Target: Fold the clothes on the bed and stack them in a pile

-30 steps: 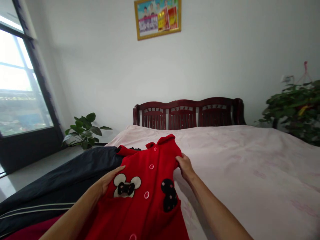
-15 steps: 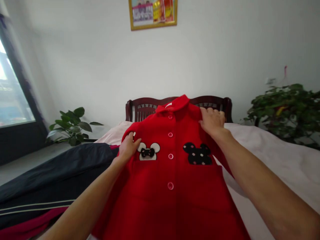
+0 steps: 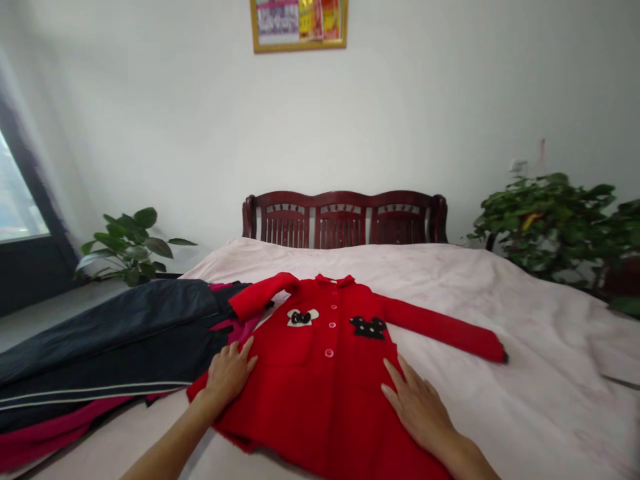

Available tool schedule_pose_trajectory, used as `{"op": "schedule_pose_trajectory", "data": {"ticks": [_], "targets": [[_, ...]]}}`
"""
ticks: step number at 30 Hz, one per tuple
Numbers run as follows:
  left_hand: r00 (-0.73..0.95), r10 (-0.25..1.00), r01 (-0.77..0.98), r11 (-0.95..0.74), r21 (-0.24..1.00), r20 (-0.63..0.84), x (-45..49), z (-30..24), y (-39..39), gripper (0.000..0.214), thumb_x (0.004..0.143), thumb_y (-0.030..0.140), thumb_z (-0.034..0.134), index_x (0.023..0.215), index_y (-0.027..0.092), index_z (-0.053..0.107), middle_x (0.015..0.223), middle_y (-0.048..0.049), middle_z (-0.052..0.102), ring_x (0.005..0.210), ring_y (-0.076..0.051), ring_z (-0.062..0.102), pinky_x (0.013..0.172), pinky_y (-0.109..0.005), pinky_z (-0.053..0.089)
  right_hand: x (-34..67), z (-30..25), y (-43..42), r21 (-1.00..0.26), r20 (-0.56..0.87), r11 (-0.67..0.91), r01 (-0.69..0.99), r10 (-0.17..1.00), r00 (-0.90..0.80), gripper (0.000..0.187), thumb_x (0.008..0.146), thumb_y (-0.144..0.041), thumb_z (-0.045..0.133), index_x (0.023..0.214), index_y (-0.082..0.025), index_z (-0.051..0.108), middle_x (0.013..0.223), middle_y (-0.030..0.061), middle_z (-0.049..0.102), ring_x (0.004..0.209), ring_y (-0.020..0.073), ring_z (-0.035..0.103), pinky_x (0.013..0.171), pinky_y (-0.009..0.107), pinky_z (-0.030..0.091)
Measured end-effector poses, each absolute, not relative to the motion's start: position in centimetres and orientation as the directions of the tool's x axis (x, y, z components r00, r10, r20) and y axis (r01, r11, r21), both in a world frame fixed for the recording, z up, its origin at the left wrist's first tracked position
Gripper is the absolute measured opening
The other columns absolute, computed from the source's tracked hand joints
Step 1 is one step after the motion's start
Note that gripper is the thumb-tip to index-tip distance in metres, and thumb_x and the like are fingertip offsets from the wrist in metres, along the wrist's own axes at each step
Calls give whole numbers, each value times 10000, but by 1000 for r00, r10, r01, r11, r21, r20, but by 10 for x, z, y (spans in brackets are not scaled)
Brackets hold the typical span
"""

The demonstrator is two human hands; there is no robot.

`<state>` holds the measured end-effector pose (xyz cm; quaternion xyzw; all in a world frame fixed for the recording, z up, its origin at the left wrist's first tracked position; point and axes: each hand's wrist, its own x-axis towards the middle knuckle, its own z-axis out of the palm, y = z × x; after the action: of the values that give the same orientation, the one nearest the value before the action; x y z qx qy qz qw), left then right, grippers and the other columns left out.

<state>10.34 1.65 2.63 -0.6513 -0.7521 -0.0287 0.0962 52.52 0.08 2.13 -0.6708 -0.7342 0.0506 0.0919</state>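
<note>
**Red coat (image 3: 325,387) spread flat on the bed (image 3: 500,320)**

Head view: the red coat lies face up on the pale pink sheet of the bed, with its collar at 12 o'clock and its hem towards the camera. A row of pink buttons (image 3: 329,353) runs down its middle. A white mouse-head patch (image 3: 303,317) sits at 11 o'clock of the middle button and a black dotted one (image 3: 369,327) at 1 o'clock. One sleeve (image 3: 450,329) stretches out straight towards 3 o'clock. The other sleeve (image 3: 260,297) is bent across at 10 o'clock.

The left hand (image 3: 227,375) rests palm down on the coat's edge at 8 o'clock. Its grip is spread, fingers flat on the cloth, and it clasps nothing. The right hand (image 3: 417,407) lies palm down on the coat at 4 o'clock. Its grip is likewise spread, the fingers pointing to 11 o'clock.

At 9 o'clock of the coat, touching it, lies a dark garment (image 3: 125,333) with pale stripes. A magenta cloth (image 3: 50,437) shows under its near edge.

At 12 o'clock, past the bed, stands a dark wooden headboard (image 3: 340,217) against a white wall. A gold-framed picture (image 3: 299,23) hangs above it. A leafy plant (image 3: 130,243) stands at 10 o'clock and a bushier plant (image 3: 545,220) at 2 o'clock. A window (image 3: 15,213) shows at the far 9 o'clock edge.
</note>
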Motion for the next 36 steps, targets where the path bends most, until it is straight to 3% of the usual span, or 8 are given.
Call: {"op": "schedule_pose_trajectory", "data": {"ticks": [4, 9, 14, 26, 36], "targets": [[-173, 959, 973, 201, -111, 223, 110, 33, 6, 520, 951, 386, 382, 1440, 235, 475, 1138, -189, 619, 989, -326, 604, 843, -445, 431, 532, 10, -2, -263, 179, 105, 959, 982, -58, 640, 900, -506, 411, 1466, -209, 439, 1515, 126, 422, 1414, 320, 353, 1143, 501, 292], [-148, 954, 972, 189, -137, 261, 117, 38, -7, 484, 925, 305, 437, 1396, 248, 531, 1084, -156, 648, 970, -308, 612, 902, -473, 389, 541, 9, 1, -352, 204, 164, 922, 974, -95, 618, 919, -499, 354, 1437, -186, 479, 1489, 109, 461, 1398, 273, 386, 1162, 437, 287], [-159, 902, 977, 202, -67, 401, 111, 19, -23, 468, 954, 320, 399, 1400, 256, 530, 1177, -136, 641, 1025, -277, 610, 988, -453, 358, 546, 6, 2, -433, 250, 193, 881, 964, -88, 592, 911, -482, 376, 1401, -183, 521, 1461, 102, 498, 1380, 268, 413, 1156, 446, 306], [-222, 876, 975, 210, 76, 428, 105, 12, -25, 454, 943, 350, 418, 1359, 256, 573, 1274, -109, 628, 1090, -256, 603, 996, -388, 393, 550, 4, 3, -495, 267, 201, 845, 961, -73, 580, 904, -495, 389, 1376, -195, 541, 1438, 93, 524, 1362, 253, 436, 1149, 433, 318], [-226, 879, 974, 203, 99, 420, 106, 15, -26, 453, 937, 340, 420, 1354, 254, 575, 1246, -99, 633, 1073, -269, 614, 982, -406, 405, 550, 5, 5, -487, 269, 209, 848, 960, -82, 590, 899, -485, 382, 1370, -171, 546, 1419, 109, 539, 1343, 254, 456, 1146, 431, 327]]}}
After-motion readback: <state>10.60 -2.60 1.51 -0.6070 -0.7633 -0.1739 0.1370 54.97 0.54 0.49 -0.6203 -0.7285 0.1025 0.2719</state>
